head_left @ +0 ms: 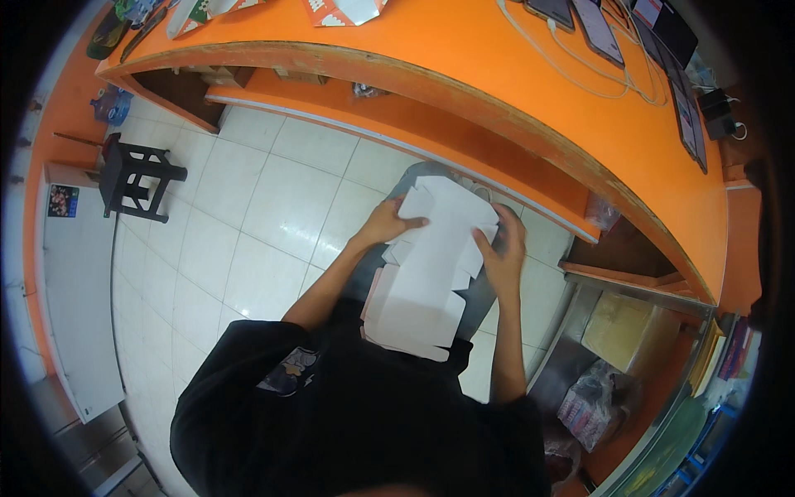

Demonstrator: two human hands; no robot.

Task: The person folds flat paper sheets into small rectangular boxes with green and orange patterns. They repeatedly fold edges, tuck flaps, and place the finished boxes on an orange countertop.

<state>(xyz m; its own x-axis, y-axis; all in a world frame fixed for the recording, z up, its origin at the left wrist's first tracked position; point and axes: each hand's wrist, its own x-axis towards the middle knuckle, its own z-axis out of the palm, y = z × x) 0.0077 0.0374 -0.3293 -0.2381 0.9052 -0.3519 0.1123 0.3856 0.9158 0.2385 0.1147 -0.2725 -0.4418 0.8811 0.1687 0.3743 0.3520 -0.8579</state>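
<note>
A flat, unfolded cardboard box blank, white on the side facing up, rests across my lap with its flaps and notches spread out. Under its left edge shows the pinkish edge of what looks like another blank. My left hand grips the far left edge, thumb on top and fingers hidden beneath. On the far right edge, my right hand pinches the card in the same way, its thumb lying on the white face.
An orange counter curves ahead, bearing phones, white cables and red-and-white paper trays. A black plastic stool stands left on the tiled floor. Right, a shelf holds a yellowish box and a plastic bag.
</note>
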